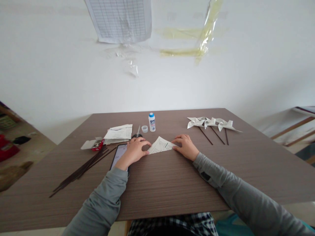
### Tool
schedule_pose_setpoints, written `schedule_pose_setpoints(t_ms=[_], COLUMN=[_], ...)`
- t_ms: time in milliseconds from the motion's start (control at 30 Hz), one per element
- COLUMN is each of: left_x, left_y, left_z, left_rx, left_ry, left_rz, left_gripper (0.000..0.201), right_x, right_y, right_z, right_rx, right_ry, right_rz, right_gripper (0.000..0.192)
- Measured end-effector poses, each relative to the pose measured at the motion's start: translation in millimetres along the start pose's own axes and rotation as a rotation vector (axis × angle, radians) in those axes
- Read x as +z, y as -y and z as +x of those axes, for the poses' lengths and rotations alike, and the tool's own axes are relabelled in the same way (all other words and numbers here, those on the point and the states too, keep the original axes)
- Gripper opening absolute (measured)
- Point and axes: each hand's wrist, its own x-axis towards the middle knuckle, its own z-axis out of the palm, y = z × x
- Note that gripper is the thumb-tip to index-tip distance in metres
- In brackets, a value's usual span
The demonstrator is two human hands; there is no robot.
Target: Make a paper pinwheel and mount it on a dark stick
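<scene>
A printed sheet of paper folded into a triangle [161, 146] is held by its two lower corners above the brown table, its peak pointing away from me. My left hand [135, 149] pinches the left corner between thumb and fingers. At the right corner, my right hand [187, 146] grips the paper the same way. Beneath my left wrist lies a phone [119, 154], partly covered. Just beyond my left hand are scissors [137, 133], their handles partly hidden. Past the paper stand a white glue bottle [152, 123] with a blue top and a small translucent cap [144, 129].
Several paper pinwheels [210, 122] on dark sticks lie at the back right of the table [172, 186]. To the left are stacked paper sheets [119, 132], an opened small red box [97, 144] and a bundle of dark sticks [78, 170]. A white wall rises behind.
</scene>
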Motion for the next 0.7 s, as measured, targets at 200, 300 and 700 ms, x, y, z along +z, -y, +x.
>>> schedule_pose_setpoints(t_ms=[200,300,700], left_x=[-2.6,-2.6,-1.8], left_y=[-3.7,-4.8,-5.3], left_z=[-1.3,-2.0,-2.8], left_rx=[-0.029,-0.027,-0.023], left_ry=[0.034,0.040,0.007], left_rz=[-0.001,0.000,0.027], left_gripper=[0.042,0.043,0.048], right_x=[-0.9,-0.9,0.3], right_y=[0.9,2.3,2.7], right_z=[-0.3,-0.9,-0.8], right_rx=[-0.022,-0.023,0.029], right_ry=[-0.008,-0.024,-0.098], right_rz=[0.016,0.026,0.033], right_gripper=[0.030,0.029,0.020])
